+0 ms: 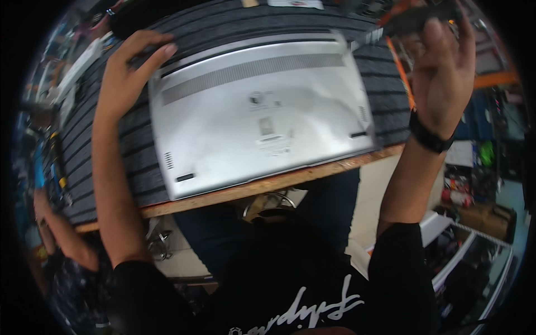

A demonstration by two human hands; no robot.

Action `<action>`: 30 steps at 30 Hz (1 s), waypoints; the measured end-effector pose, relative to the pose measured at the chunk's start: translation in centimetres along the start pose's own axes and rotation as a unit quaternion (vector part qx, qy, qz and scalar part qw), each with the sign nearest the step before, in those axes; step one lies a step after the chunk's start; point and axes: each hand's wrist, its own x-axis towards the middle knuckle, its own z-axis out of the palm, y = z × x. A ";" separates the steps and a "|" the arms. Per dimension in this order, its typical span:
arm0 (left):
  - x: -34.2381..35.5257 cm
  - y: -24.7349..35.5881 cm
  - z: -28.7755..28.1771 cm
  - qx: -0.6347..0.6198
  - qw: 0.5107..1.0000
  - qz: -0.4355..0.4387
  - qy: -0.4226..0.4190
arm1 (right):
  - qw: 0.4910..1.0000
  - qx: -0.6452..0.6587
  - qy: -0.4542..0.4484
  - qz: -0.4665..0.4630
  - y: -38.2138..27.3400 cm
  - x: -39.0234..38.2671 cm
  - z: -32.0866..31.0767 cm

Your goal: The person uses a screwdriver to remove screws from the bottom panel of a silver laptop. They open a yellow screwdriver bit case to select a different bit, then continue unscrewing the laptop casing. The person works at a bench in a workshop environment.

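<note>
Left hand [124, 75] is held with thumb and fingers apart beside the far-left corner of the silver laptop [218, 123], contact can't be told; a dark blurred object [416, 21] is gripped in the right hand [444, 75]. Laptop is laid underside-up, smooth, metallic-looking, with a long vent strip [251, 70], on a ribbed grey mat [386, 84].

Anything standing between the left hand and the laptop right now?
Nothing visible does. The left hand is over the striped mat, close by the far left corner of the laptop. Whether it touches is unclear.
</note>
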 end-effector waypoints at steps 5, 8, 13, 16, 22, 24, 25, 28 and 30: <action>-0.7 0.2 2.0 -0.059 0.996 0.000 -0.072 | 0.980 -0.188 0.069 0.009 -5.0 -8.4 -1.4; -0.7 0.3 2.3 -0.042 0.996 -0.010 -0.078 | 0.961 -0.254 0.111 0.003 -6.4 -11.2 -2.0; -0.7 -0.9 2.9 -0.062 0.995 -0.015 -0.081 | 0.942 -0.284 0.180 0.011 -6.5 -13.7 -3.0; -0.7 -1.6 2.8 -0.056 0.994 -0.031 -0.090 | 0.940 -0.298 0.165 -0.005 -6.2 -14.4 -3.2; -1.0 -1.3 3.0 -0.043 0.996 -0.045 -0.067 | 0.948 -0.280 0.151 -0.011 -6.1 -14.4 -2.6; -0.9 -1.6 2.9 -0.042 0.996 -0.033 -0.068 | 0.948 -0.286 0.138 -0.015 -5.8 -14.5 -3.1; -0.9 -1.7 2.8 -0.040 0.996 -0.028 -0.069 | 0.948 -0.289 0.131 -0.017 -5.7 -14.6 -3.3; -0.8 -2.1 2.8 -0.036 0.996 -0.016 -0.074 | 0.951 -0.278 0.134 -0.011 -5.4 -14.7 -3.2; -0.7 -2.6 2.9 -0.037 0.996 -0.009 -0.080 | 0.948 -0.292 0.129 -0.008 -5.5 -14.9 -3.4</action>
